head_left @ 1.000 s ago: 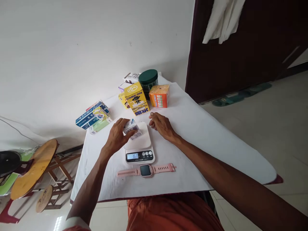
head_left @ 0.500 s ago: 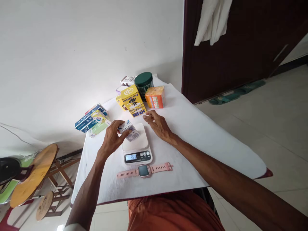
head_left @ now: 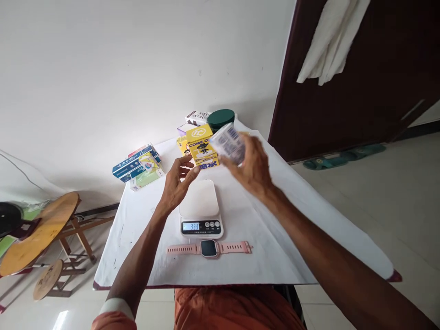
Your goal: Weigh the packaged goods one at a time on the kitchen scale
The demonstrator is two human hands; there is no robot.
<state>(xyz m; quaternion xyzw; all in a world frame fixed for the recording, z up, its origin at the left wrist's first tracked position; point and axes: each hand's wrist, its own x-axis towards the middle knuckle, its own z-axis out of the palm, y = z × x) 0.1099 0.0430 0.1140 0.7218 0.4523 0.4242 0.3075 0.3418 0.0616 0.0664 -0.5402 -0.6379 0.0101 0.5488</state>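
Note:
A small white kitchen scale [head_left: 200, 207] sits on the white-covered table [head_left: 275, 220] with nothing on its platform; its display shows digits. My right hand [head_left: 252, 168] is raised above the table, closed on a small white box with a barcode [head_left: 229, 142], blurred by motion. My left hand [head_left: 178, 181] hovers just left of the scale's far corner, fingers apart and holding nothing. A pink smartwatch [head_left: 209, 248] lies flat in front of the scale.
Behind the scale stand a yellow "COME ON" box [head_left: 200, 146], a green-lidded jar [head_left: 220, 119] and other small boxes. Blue and green boxes [head_left: 137, 166] lie at the table's left. Round wooden stools [head_left: 37, 233] stand left of the table; a dark door [head_left: 360, 82] rises at right.
The small box left the scale platform: my left hand let go of it and my right hand now holds it up over the table. The scale reading changed.

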